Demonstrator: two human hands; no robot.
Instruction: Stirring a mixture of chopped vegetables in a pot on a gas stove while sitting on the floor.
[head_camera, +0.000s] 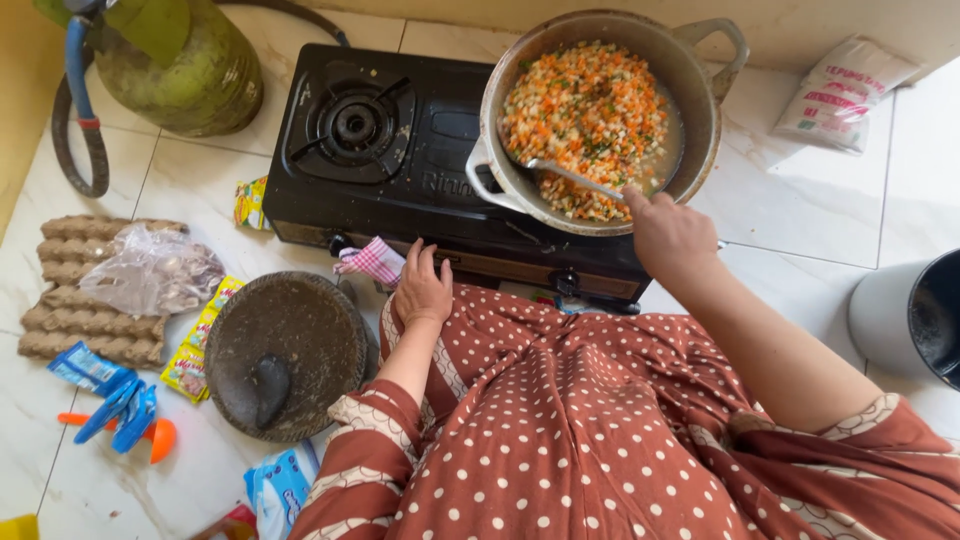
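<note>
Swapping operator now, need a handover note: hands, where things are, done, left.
Right hand holds a metal spoon dipped in the pot of diced vegetables, on the right burner of the black stove. Left hand rests empty on the knee by the stove's front edge. Done: vegetables chopped and in the pot with liquid. Left: the stirring. Left burner bare; stone mortar on the floor.

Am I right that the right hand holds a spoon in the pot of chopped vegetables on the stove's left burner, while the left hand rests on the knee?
Not quite: the pot sits on the stove's right burner; the left one is bare. The head view shows it. The right hand does hold the spoon, and the left hand rests on the knee.
</note>
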